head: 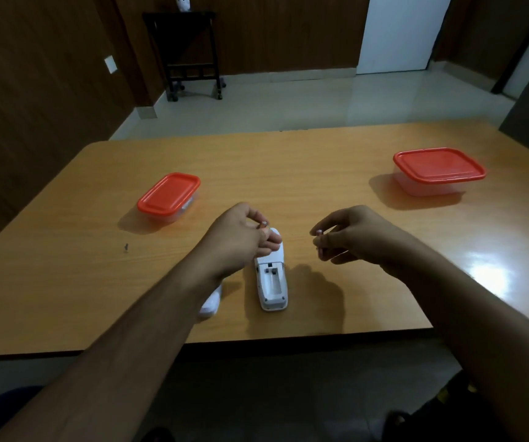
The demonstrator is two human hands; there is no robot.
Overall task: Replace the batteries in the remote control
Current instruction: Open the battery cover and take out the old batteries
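No legible text — not on any surface in view

One cam only, head-mounted, wide-angle. Looks fwd and down over the worktop (pixel 336 154), close above its near edge; floor and far wall up top.

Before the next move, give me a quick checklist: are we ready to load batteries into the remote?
1. Remote lies back up on the table: ok.
2. Battery bay open and empty: ok.
3. Left hand pinches a battery: ok.
4. Right hand pinches a battery: ok.
5. Polarity of either battery: cannot tell.
6. Cover beside the remote, partly hidden by the left forearm: ok.
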